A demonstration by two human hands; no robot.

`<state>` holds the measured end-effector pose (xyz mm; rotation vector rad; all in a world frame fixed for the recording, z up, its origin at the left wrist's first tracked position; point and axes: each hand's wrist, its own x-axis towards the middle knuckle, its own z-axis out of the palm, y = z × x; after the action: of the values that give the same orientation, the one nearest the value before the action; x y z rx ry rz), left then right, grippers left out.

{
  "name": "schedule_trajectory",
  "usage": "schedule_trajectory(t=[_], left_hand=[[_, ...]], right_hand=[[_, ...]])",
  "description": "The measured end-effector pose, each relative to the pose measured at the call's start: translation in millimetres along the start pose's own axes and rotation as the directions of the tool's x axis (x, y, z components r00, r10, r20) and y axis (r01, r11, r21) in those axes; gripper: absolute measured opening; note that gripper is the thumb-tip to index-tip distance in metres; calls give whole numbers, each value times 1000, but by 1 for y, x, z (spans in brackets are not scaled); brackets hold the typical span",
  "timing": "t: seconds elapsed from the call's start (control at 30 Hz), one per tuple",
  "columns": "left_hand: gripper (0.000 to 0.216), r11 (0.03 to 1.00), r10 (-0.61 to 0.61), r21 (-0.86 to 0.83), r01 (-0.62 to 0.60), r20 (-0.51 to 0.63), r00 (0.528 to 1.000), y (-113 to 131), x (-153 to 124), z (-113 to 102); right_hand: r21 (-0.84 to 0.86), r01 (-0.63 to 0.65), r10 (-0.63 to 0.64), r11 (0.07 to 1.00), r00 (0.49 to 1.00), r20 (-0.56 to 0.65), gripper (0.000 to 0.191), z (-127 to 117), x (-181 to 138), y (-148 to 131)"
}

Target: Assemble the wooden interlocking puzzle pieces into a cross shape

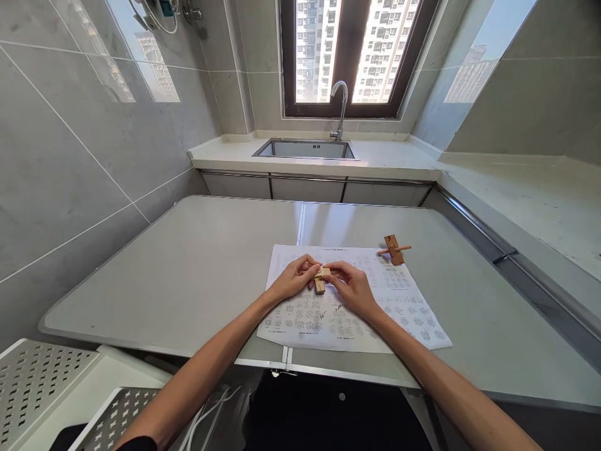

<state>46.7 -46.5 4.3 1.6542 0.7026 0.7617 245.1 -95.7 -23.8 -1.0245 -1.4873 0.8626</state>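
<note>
Over a printed sheet [305, 338], my left hand [295, 275] and my right hand [352, 287] meet. Between them is a small interlocking wooden puzzle [320, 285] of pale yellow blocks, which looks like a cross. The left fingers are closed on its left side, partly hiding it. From the right, my right thumb and fingers pinch it. One block points down towards me. On the sheet's far right corner lies a brown wooden piece [395, 255] with a number on it and a thin wooden stick across it.
The sheet, covered with small line diagrams, lies on a pale folding table [188, 275] with a seam down its middle. Beyond stand a counter with a sink [305, 149], a tap [340, 113] and a window. White perforated shelving [42, 382] is at lower left.
</note>
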Motion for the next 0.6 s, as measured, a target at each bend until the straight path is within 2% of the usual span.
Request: schedule_trajectory(t=[0.27,0.53,0.6], left_hand=[[41,1000,3,-8,-3,-2,1000,-4,0,0],[42,997,-23,-68,22,-8,1000,4,-1,2],[49,996,-20,-87,21,12,1000,6,-2,5]], right_hand=[[29,-40,40,999,999,16,33,-1,1,6],[99,-130,134,986,990,-37,40,-4,5,-2],[108,-139,147,984,987,-64,42,-5,6,-5]])
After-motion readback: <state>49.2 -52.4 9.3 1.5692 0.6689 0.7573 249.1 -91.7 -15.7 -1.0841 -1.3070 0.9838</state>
